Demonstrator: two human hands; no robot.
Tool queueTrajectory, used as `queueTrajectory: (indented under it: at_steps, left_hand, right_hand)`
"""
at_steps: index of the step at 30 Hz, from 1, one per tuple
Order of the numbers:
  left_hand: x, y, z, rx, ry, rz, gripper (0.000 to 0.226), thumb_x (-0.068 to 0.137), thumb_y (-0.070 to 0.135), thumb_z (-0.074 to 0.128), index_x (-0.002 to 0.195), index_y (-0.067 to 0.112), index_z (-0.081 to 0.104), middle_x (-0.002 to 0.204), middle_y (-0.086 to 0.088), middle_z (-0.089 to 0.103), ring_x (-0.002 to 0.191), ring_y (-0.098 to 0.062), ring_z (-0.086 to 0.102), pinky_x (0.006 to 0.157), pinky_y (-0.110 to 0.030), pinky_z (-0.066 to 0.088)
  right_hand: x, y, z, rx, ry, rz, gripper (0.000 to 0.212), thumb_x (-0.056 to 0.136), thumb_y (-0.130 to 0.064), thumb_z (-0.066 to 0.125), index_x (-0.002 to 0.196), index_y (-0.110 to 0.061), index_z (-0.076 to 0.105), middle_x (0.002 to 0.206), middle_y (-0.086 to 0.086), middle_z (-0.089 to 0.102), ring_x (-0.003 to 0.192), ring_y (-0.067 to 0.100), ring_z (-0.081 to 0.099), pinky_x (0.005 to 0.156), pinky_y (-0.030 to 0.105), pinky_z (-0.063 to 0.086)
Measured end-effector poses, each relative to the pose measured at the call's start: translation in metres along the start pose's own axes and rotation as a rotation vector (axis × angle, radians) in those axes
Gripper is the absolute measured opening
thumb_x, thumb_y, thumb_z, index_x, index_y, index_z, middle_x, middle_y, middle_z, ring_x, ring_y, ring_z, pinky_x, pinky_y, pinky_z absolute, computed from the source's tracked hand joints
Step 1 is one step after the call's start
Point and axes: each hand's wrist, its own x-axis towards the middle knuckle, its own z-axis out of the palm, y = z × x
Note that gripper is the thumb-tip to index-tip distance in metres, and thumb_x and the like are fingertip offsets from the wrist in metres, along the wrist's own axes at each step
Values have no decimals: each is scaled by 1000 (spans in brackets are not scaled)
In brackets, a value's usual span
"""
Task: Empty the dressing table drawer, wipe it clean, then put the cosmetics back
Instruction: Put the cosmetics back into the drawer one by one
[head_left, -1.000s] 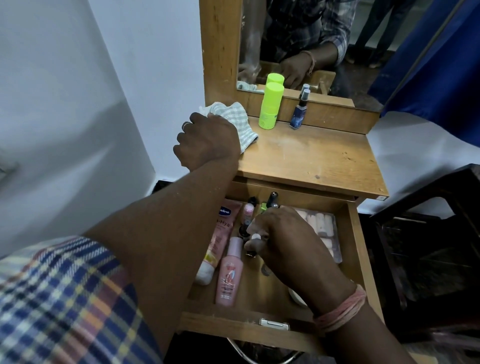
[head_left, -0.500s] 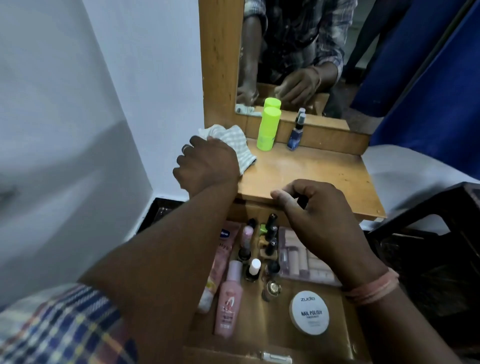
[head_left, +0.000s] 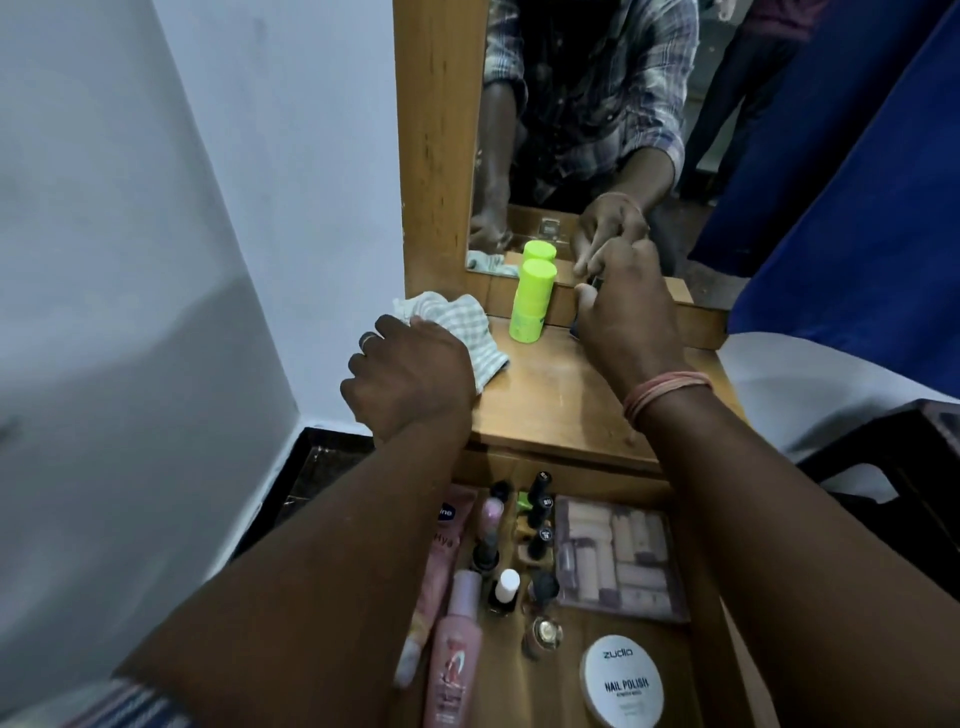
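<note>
The open drawer (head_left: 566, 696) holds a pink tube (head_left: 441, 566), a pink bottle (head_left: 457, 654), several nail polish bottles (head_left: 537, 525), a clear box (head_left: 618, 556) and a white nail polish jar (head_left: 621, 680). My left hand (head_left: 410, 374) grips a checked cloth (head_left: 457, 322) at the left of the tabletop (head_left: 561, 405). At the back of the tabletop, by the mirror, my right hand (head_left: 623, 306) holds a small dark spray bottle (head_left: 596, 283), mostly hidden by the fingers. A lime green bottle (head_left: 530, 301) stands upright just left of that hand.
The mirror (head_left: 582, 130) rises behind the tabletop in a wooden frame. A white wall stands to the left, a blue curtain (head_left: 857, 208) to the right. A dark piece of furniture (head_left: 904, 493) sits at the drawer's right.
My right hand left the drawer, rose over the tabletop and reached back to the spray bottle by the mirror. My left hand stayed on the cloth.
</note>
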Motion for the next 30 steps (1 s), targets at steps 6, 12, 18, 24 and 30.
queueTrajectory:
  at_steps: [6, 12, 18, 24, 30]
  left_hand:
    - [3, 0, 1, 16, -14, -12, 49, 103, 45, 32, 118, 10, 62, 111, -12, 69, 96, -34, 68, 79, -42, 48]
    - [4, -1, 3, 14, -20, -18, 49, 103, 46, 31, 120, 11, 61, 113, -11, 69, 98, -34, 67, 83, -42, 48]
    - [4, 0, 0, 16, -31, -19, 50, 103, 47, 28, 123, 12, 59, 118, -11, 67, 104, -34, 66, 87, -43, 47]
    - [3, 1, -4, 43, -33, -15, 51, 103, 48, 28, 121, 12, 59, 116, -11, 68, 103, -33, 67, 86, -43, 48]
    - [4, 3, -3, 74, -53, -19, 51, 104, 49, 28, 122, 13, 58, 116, -9, 67, 102, -30, 67, 83, -41, 47]
  right_hand:
    - [-27, 2, -26, 80, -14, 29, 10, 94, -10, 66, 101, -16, 62, 98, 3, 65, 84, 15, 59, 73, 34, 51]
    - [-118, 9, -97, 180, -184, 158, 8, 90, -30, 74, 88, -27, 67, 81, -8, 68, 74, 6, 66, 73, 40, 59]
    - [-159, 7, -138, 307, -391, 290, 10, 85, -26, 79, 81, -25, 70, 73, -19, 72, 66, -2, 68, 54, 13, 52]
    - [-180, 13, -123, 203, -611, 256, 13, 86, -23, 80, 83, -28, 68, 77, -9, 73, 69, 0, 69, 68, 28, 59]
    - [-193, 10, -89, 152, -714, 99, 14, 87, -15, 74, 82, -25, 66, 79, -10, 64, 74, 0, 59, 59, 13, 41]
